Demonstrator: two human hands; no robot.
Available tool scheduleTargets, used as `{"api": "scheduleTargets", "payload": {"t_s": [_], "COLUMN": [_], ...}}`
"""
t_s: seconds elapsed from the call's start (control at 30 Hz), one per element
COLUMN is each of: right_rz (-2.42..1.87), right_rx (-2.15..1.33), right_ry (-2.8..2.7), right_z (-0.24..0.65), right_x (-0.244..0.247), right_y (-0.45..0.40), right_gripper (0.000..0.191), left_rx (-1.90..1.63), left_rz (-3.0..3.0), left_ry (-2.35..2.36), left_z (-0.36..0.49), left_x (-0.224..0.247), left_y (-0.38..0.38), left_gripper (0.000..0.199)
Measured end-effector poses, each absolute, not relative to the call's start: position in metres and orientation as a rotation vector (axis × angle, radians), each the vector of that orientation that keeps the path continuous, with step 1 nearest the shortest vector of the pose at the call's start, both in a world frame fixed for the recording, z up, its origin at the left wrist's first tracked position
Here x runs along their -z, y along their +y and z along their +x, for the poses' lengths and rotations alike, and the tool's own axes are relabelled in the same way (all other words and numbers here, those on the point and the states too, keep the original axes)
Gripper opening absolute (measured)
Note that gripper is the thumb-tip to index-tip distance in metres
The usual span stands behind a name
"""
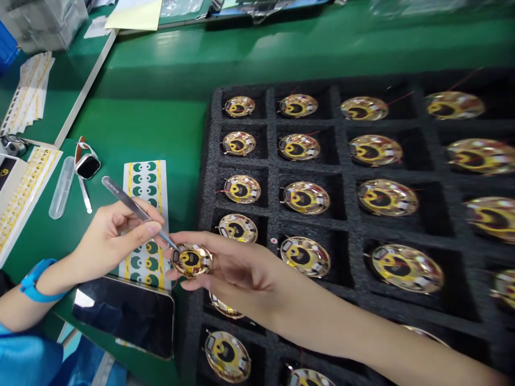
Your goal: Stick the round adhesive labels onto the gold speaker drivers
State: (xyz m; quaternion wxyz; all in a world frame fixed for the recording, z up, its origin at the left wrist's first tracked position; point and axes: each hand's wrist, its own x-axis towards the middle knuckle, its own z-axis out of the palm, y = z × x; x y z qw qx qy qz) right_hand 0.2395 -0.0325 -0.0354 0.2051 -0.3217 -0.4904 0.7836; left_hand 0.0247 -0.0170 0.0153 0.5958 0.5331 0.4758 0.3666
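Observation:
My left hand [108, 238] pinches a pair of metal tweezers [127, 200], slanting down to the right. Their tips meet the edge of a round gold circuit board [193, 262] with a yellow and black centre. Between the fingertips of my right hand [245, 271] that board is held by its rim, above the left edge of a black foam tray [206, 161]. Partly behind my left hand lies a sheet of stickers [145, 179] with yellow edges and dark green shapes. My right forearm hides some of the tray's compartments.
Similar round boards [306, 197] sit in the tray's compartments. A phone [124, 319] lies below my left hand. Farther left are a smartwatch [87, 166], a clear plastic tube [62, 187] and more sticker sheets [28, 193]. Papers [134, 13] lie at the back.

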Motion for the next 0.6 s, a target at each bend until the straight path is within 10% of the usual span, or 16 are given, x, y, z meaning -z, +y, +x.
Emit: {"api": "scheduleTargets", "payload": {"t_s": [0.6], "right_rz": [-0.824], "right_rx": [-2.145], "right_ry": [-1.371], "right_z": [0.2437], "right_x": [0.0279], "right_y": [-0.0328], "right_gripper": [0.042], "left_rx": [-0.870], "left_rz": [1.236], "left_ry": [1.126], "left_z": [0.0294], "left_x": [-0.0186], "left_y": [-0.0154], "left_gripper": [0.010]}}
